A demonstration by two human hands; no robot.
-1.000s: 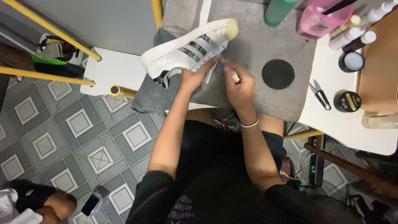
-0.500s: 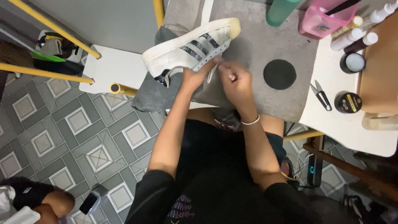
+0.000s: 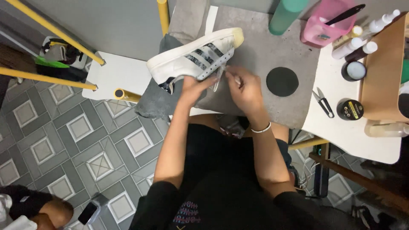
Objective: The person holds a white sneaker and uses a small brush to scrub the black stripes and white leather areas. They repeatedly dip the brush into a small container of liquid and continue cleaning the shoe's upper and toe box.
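Gripping white striped sneaker (image 3: 194, 57) with left hand (image 3: 192, 87), right hand (image 3: 246, 87) fingers pinching its lace (image 3: 219, 73), grey surface (image 3: 272, 47)

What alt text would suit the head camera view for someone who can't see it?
Seen from above, a person's left hand steadies a white sneaker with dark stripes on a grey mat while the right hand pinches its white lace. Small scissors lie nearby.

A shoe-care workbench; polish tins (image 3: 350, 109), bottles (image 3: 348, 48), scissors (image 3: 323, 102), grey mat (image 3: 264, 51), tiled floor (image 3: 76, 127).
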